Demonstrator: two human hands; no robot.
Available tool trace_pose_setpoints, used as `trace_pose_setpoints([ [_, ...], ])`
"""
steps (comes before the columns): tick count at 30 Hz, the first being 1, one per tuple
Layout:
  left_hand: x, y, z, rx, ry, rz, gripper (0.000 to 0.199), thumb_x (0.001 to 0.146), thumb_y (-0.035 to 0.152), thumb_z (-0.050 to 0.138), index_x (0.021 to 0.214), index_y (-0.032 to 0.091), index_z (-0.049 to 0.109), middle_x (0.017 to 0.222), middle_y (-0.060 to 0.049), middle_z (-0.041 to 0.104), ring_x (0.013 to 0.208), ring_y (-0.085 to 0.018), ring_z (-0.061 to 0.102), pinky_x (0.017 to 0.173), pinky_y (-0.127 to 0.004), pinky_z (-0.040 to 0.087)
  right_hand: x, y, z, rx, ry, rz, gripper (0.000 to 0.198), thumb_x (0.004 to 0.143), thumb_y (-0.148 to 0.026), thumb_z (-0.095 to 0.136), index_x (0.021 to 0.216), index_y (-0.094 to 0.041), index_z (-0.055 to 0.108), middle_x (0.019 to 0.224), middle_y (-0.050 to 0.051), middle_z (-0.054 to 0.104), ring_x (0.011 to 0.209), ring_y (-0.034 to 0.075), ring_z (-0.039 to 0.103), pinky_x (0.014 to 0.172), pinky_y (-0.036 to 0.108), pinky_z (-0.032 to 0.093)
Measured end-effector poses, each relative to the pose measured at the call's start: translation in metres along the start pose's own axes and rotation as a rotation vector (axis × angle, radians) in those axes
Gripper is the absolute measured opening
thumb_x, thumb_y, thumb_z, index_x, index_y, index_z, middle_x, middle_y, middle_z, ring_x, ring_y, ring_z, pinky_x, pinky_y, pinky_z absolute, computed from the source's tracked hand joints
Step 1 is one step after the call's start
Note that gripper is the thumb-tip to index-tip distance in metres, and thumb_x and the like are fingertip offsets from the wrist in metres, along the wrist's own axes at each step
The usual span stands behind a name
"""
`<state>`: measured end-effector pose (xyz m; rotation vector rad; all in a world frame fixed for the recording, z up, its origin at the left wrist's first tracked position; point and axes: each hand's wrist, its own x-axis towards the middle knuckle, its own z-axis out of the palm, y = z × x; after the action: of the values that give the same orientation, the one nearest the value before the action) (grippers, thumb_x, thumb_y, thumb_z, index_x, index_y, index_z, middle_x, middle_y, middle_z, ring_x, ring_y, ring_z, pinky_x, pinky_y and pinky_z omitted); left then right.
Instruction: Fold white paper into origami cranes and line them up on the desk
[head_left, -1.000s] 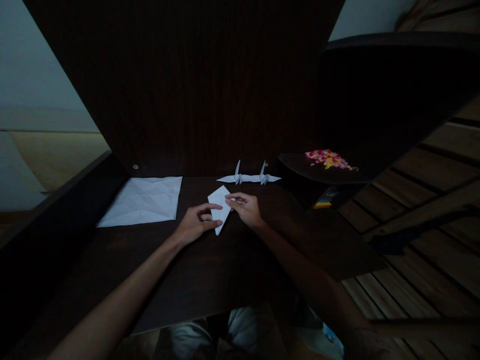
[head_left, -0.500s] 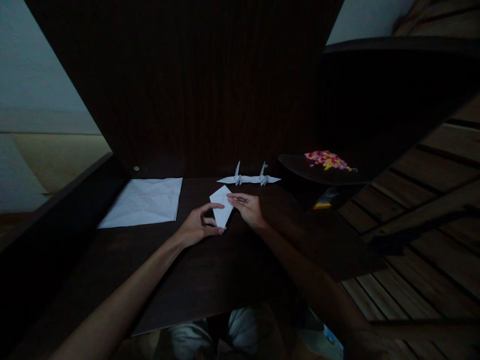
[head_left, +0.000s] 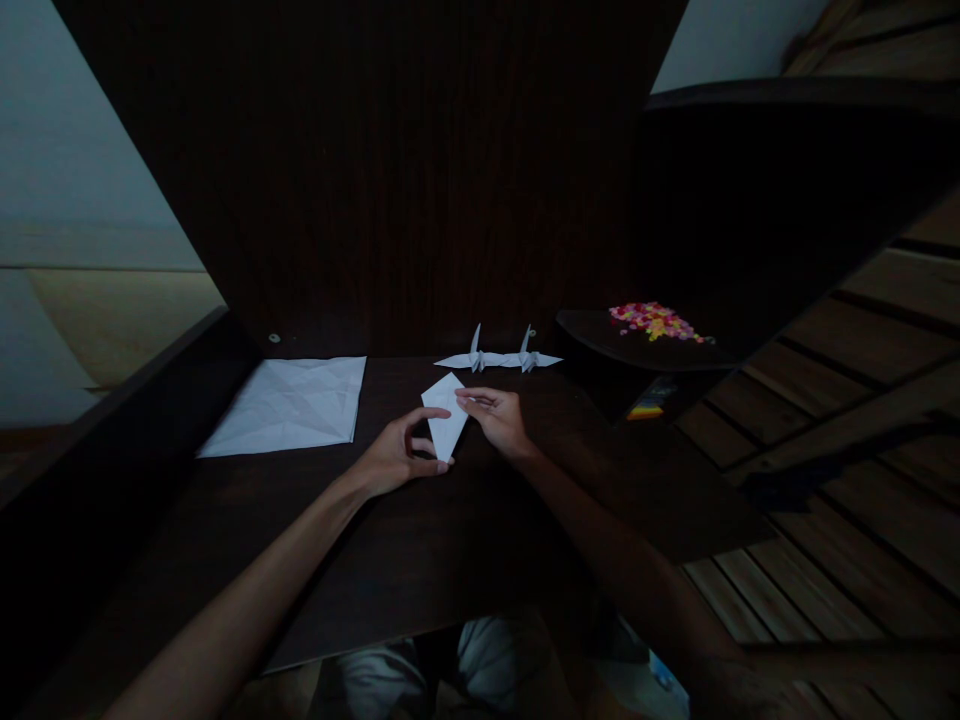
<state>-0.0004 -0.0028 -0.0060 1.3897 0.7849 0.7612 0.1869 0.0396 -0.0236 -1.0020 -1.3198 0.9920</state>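
Here, two bare hands meet over one folded paper piece (head_left: 444, 420), a white kite shape lying on the dark desk (head_left: 420, 550) just in front of the person; the left hand (head_left: 394, 455) curls around its near tip, thumb and forefinger pinching that lower point; the right hand (head_left: 496, 418) rests on the piece's right edge with its fingers bent, fingertips pressing the upper flap, so both hands are closed on the same paper.

Counted: one folded piece in hand; two finished paper cranes (head_left: 499, 355) standing side by side beyond it near the back of the desk, wings touching; one creased white sheet (head_left: 289, 405) lying flat and unfolded to the left, well apart from the hands; one heap of small coloured bits (head_left: 655, 320), pink and yellow, on a dark rounded side shelf (head_left: 600, 340) to the right; one small striped thing (head_left: 651, 400) below that shelf, too dim to name.

The desk is dark wood-grain with a tall dark back panel (head_left: 375, 170); the room is dim; a pale wall (head_left: 67, 170) shows at the left, and wooden planks (head_left: 862, 450) run along the right.
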Motion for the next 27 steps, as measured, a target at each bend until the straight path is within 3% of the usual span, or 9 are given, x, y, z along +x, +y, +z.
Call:
trace_pose_setpoints([
  [12, 0.0, -0.0008, 0.0004, -0.025, -0.044, -0.041, 0.093, 0.056, 0.014, 0.082, 0.135, 0.021, 0.035, 0.088, -0.008, 0.069, 0.091, -0.026, 0.068, 0.07, -0.033, 0.054, 0.0016, 0.0025, -0.0015, -0.013, 0.053, -0.018, 0.027, 0.063, -0.039, 0.074, 0.08, -0.018, 0.074, 0.087, 0.008, 0.075, 0.082, 0.023, 0.069, 0.077, 0.037, 0.055],
  [17, 0.0, 0.0009, 0.0012, -0.007, 0.017, -0.035, 0.081, 0.061, 0.022, 0.081, 0.132, 0.019, 0.041, 0.082, -0.006, 0.068, 0.08, -0.022, 0.069, 0.066, -0.03, 0.054, 0.0014, 0.0023, -0.0012, -0.011, 0.066, -0.044, 0.026, 0.065, -0.039, 0.073, 0.081, -0.018, 0.074, 0.089, 0.008, 0.074, 0.084, 0.023, 0.069, 0.078, 0.036, 0.055],
  [20, 0.0002, 0.0011, 0.0014, 0.011, 0.059, -0.014, 0.072, 0.062, 0.022, 0.079, 0.126, 0.02, 0.047, 0.106, -0.011, 0.064, 0.074, -0.018, 0.07, 0.065, -0.029, 0.053, 0.0018, 0.0027, -0.0011, -0.015, 0.061, -0.041, 0.024, 0.065, -0.037, 0.073, 0.08, -0.018, 0.074, 0.089, 0.008, 0.074, 0.085, 0.024, 0.069, 0.078, 0.037, 0.055],
  [22, 0.0003, 0.0008, 0.0012, 0.007, 0.069, 0.003, 0.068, 0.061, 0.02, 0.079, 0.123, 0.021, 0.05, 0.126, -0.016, 0.054, 0.076, -0.018, 0.07, 0.067, -0.028, 0.054, 0.0021, 0.0028, -0.001, -0.01, 0.066, -0.035, 0.024, 0.065, -0.037, 0.073, 0.08, -0.018, 0.073, 0.089, 0.008, 0.074, 0.084, 0.024, 0.069, 0.078, 0.037, 0.055],
  [27, -0.0001, 0.0013, 0.0004, 0.009, 0.055, -0.004, 0.069, 0.061, 0.017, 0.079, 0.124, 0.021, 0.049, 0.13, -0.018, 0.05, 0.076, -0.019, 0.071, 0.065, -0.026, 0.052, 0.0019, 0.0028, -0.0004, -0.004, 0.075, -0.036, 0.023, 0.065, -0.035, 0.072, 0.079, -0.018, 0.073, 0.087, 0.008, 0.074, 0.082, 0.023, 0.069, 0.077, 0.036, 0.055],
])
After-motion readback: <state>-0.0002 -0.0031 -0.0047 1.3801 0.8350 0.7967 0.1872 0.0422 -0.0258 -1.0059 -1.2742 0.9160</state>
